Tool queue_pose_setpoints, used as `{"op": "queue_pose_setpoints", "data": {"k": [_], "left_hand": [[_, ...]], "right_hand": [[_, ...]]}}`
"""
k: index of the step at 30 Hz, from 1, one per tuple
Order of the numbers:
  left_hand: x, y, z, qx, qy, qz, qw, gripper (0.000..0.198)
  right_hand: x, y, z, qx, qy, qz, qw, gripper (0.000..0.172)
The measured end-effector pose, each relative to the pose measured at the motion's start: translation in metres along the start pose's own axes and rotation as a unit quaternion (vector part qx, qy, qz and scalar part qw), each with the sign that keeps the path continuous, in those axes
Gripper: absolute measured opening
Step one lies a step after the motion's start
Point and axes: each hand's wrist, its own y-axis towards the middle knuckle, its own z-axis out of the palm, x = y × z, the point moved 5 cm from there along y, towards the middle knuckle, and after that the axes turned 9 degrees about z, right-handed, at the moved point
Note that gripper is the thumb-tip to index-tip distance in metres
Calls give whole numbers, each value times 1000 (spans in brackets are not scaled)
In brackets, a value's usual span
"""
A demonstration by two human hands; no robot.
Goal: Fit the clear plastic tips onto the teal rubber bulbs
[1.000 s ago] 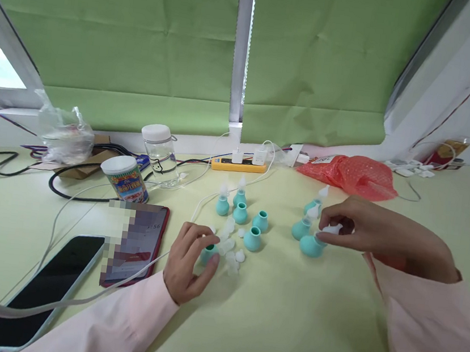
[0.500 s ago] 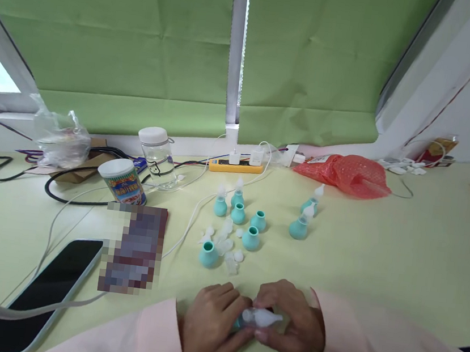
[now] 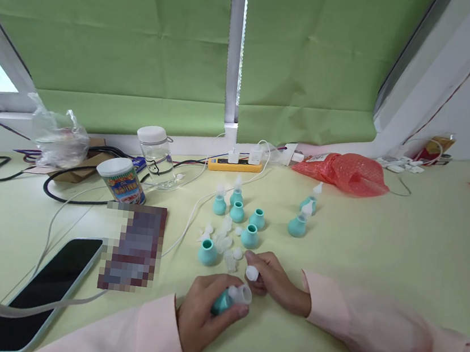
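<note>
My left hand (image 3: 203, 315) is wrapped round a teal bulb (image 3: 222, 302) with a clear, open-mouthed plastic piece (image 3: 242, 294) on its neck. Just beyond it, to the right, my right hand (image 3: 276, 279) holds a small whitish tip (image 3: 252, 273), its round end facing the camera. Beside the right fingertips lie several loose translucent pieces (image 3: 224, 244). Around these stand several open teal bulbs (image 3: 208, 252). Bulbs fitted with clear tips stand at the right (image 3: 297, 226) and farther back (image 3: 220, 205).
At the left are a phone (image 3: 38, 294), a blurred-out item (image 3: 135, 249), a patterned tub (image 3: 125, 182) and a clear jar (image 3: 158, 158). A yellow power strip (image 3: 235, 166) and red bubble wrap (image 3: 342, 171) lie at the back. White cables cross the table.
The tip has come off the held bulb and is now in my right hand, which has moved forward and left, away from my left hand. My left hand still holds the bulb.
</note>
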Motion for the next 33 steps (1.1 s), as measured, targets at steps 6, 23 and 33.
{"op": "queue_pose_setpoints", "data": {"k": [6, 23, 33], "left_hand": [[16, 6, -3, -43, -136, -96, 985, 19], [18, 1, 0, -136, -223, -106, 960, 6], [17, 8, -2, -137, -242, -58, 959, 1]], "right_hand": [[26, -1, -23, -172, -356, -272, 877, 32], [31, -29, 9, -46, -323, -234, 916, 40], [26, -22, 14, 11, -250, -162, 954, 33]]}}
